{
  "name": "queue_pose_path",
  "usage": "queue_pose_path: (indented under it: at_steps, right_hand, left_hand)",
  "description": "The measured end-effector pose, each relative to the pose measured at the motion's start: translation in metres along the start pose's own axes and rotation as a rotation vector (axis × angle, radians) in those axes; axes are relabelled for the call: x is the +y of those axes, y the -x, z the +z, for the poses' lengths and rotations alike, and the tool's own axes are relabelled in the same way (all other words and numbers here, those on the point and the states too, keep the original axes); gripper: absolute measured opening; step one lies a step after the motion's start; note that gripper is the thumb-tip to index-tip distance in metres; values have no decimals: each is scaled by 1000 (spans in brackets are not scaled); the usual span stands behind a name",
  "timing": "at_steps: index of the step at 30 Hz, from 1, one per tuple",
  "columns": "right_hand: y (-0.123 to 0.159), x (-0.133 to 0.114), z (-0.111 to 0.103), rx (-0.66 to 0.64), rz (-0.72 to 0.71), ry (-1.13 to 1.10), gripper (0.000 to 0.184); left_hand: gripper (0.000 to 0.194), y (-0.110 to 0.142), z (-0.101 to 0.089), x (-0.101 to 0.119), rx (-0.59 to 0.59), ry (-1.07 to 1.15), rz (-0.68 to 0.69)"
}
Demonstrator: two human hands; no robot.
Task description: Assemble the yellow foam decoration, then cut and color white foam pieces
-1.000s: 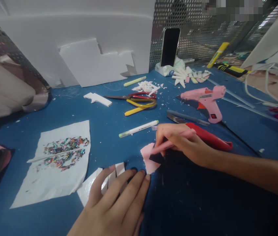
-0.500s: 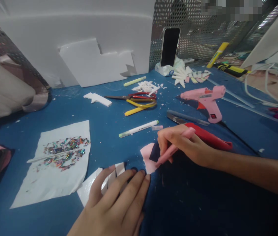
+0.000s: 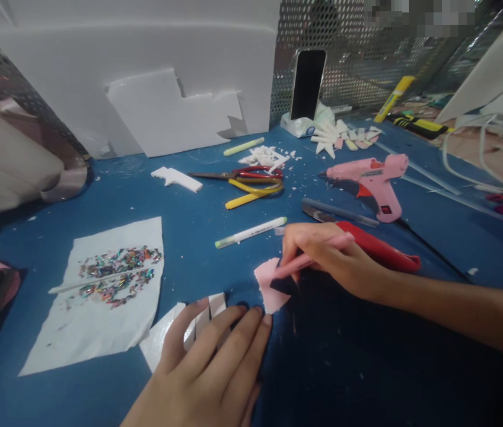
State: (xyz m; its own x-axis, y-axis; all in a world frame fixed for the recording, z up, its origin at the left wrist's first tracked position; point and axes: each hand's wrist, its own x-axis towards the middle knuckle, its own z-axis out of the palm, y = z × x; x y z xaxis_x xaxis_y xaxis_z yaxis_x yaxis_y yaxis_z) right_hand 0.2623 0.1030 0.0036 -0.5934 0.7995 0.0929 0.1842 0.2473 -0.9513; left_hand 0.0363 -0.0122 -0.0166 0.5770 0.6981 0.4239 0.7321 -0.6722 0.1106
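My right hand (image 3: 338,261) grips a pink marker (image 3: 298,264) like a pen. The marker's tip rests at the upper part of a small pink piece (image 3: 271,295), which lies on the blue table and has a dark notch-shaped shadow or gap on its right side. Flat on the table, my left hand (image 3: 211,362) has its fingers stretched out, partly over white cut pieces (image 3: 162,333). Its fingertips come close to the lower edge of the pink piece, and whether they touch it I cannot tell.
Left lies a white sheet (image 3: 100,338) with colourful glitter flakes. Behind are a white-green marker (image 3: 251,233), scissors (image 3: 209,176) and white scraps (image 3: 263,157). A red-handled tool (image 3: 385,252) and pink glue gun (image 3: 367,172) lie right; a phone (image 3: 308,83) stands at the back.
My right hand has shifted slightly up, and the marker tip has moved from the lower right of the pink piece to its upper part. The left hand stays put.
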Motion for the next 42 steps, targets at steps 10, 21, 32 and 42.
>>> queue_pose_path:
  at_steps: [10,21,32,42]
  right_hand:
    - [-2,-1,-1,-10,3,42,49]
    - [-2,-2,0,54,24,70,45]
    - [-3,-3,0,26,82,21,46]
    - [-3,-2,0,6,6,55,46]
  left_hand:
    - [30,-1,0,-1,4,21,-19]
    - [30,-2,0,0,-11,23,-7]
    - [33,0,-2,0,-31,16,-6]
    - [33,0,-2,0,-32,22,-2]
